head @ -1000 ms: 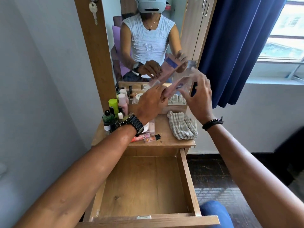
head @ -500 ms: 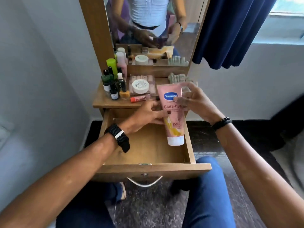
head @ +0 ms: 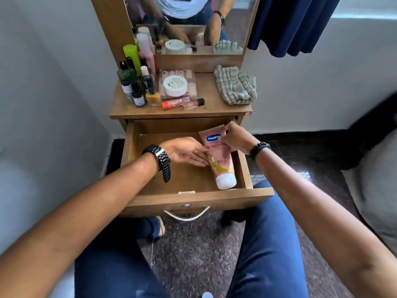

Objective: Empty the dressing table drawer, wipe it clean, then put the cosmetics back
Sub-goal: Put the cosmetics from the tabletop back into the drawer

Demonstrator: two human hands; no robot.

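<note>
Small wooden dressing table with a mirror [head: 189, 22] on top, wedged between a grey wall and a navy curtain [head: 287, 24]. The floor under it is dark, speckled stone. On the counter [head: 206, 108] there's a cluster of little bottles [head: 137, 82] at the left, a clear case with a round white jar [head: 175, 85] sitting on it in the middle, two lip tubes [head: 182, 103] lying in front of that, and a crumpled checked cloth [head: 235, 84] at the right.

The drawer [head: 184, 198] is pulled all the way out over the person's knees, wooden bottom showing. The only thing in it is the pink Vaseline tube [head: 219, 158], lying along the right side wall with its white cap toward the drawer front and the crimped end toward the back.

The right hand [head: 236, 137] is pinching the tube's crimped end at the back right corner. The left hand [head: 187, 151] reaches in from the left with fingers straight and relaxed, fingertips touching the tube's left edge about mid-way, not wrapped around it.
</note>
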